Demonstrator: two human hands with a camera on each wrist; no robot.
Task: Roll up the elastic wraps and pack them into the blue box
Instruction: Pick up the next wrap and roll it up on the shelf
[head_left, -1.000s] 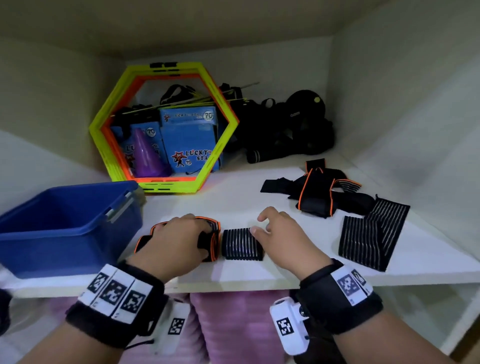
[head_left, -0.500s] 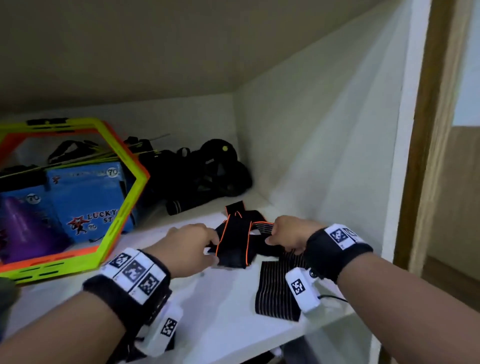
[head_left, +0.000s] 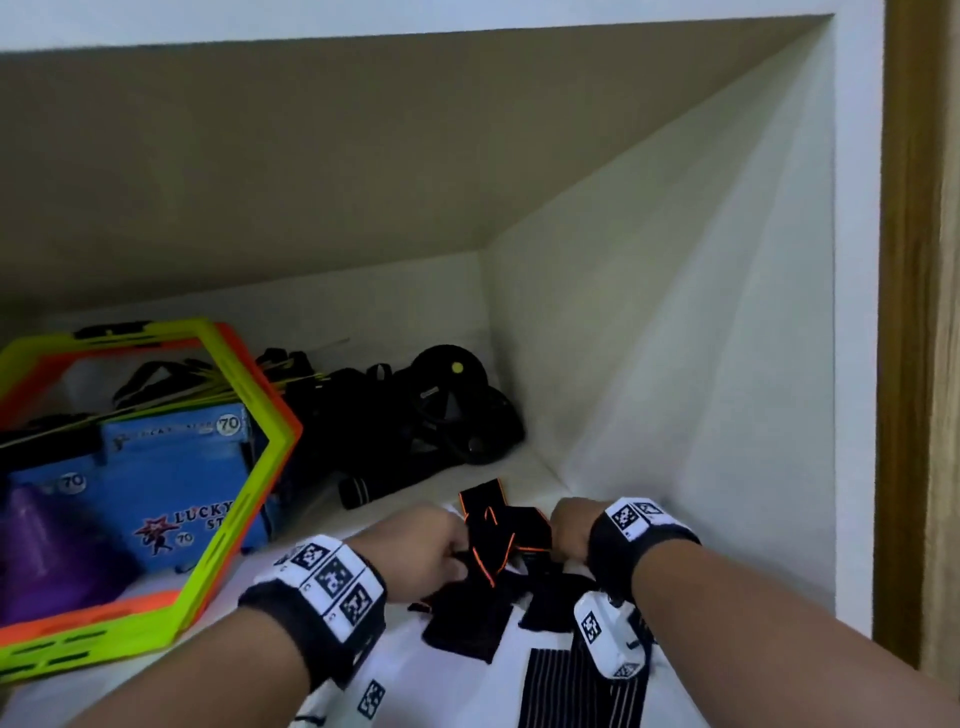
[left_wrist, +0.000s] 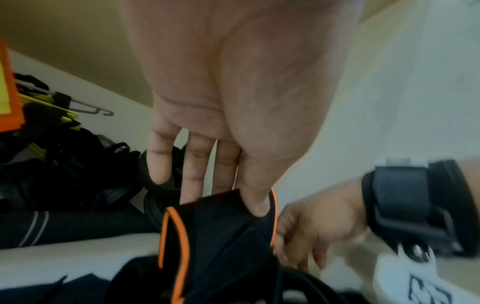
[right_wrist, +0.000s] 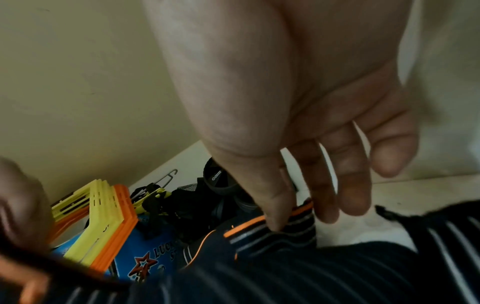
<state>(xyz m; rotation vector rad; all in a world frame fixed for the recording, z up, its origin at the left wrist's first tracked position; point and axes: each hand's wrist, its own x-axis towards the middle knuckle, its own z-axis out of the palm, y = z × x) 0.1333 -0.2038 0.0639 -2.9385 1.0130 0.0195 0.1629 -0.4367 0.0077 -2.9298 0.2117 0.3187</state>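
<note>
I have both hands on the orange-trimmed wrap (head_left: 496, 540) at the right end of the shelf (head_left: 447, 691), so I judge this to be the pick-up and sorting-out step for the next wrap, with rolling not yet begun. My left hand (head_left: 426, 551) pinches one black flap, thumb (left_wrist: 255, 202) pressed over its top edge and the fingers behind it; my right hand (head_left: 569, 527) nips the striped end by its orange band between thumb (right_wrist: 272, 214) and forefinger, the other fingers hanging loose and spread. The wrap is crumpled and folded over itself, partly raised off the shelf, with a flat striped wrap (head_left: 576, 691) lying just in front of it, under my right wrist. Next I would need to pull the two ends apart to straighten it, lay it flat, and find a free end to start the roll (the folds look tangled, so a hard tug may only tighten them). The blue box is out of sight in every view, so I cannot say how full it is. Both wrist views are blurred, and I cannot tell where one layer of the wrap ends and another begins.
</note>
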